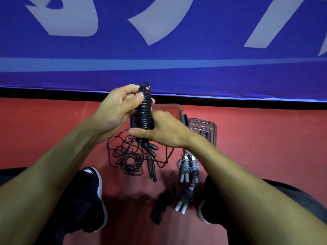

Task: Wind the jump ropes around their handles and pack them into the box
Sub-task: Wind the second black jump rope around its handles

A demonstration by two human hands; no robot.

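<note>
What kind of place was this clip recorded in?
Probably a sports hall or gym: a smooth red floor, a big blue banner with pale lettering along its edge, and black and grey jump ropes lying beside a clear plastic box.

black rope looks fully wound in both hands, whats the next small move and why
Probably tuck the last loop at the top so the coil can't unwind, then lower it into the box. The wound black rope is coiled tight along its length, the left hand pinching near the top and the right hand gripping the bottom. The box sits open just behind, lid beside it.
</note>
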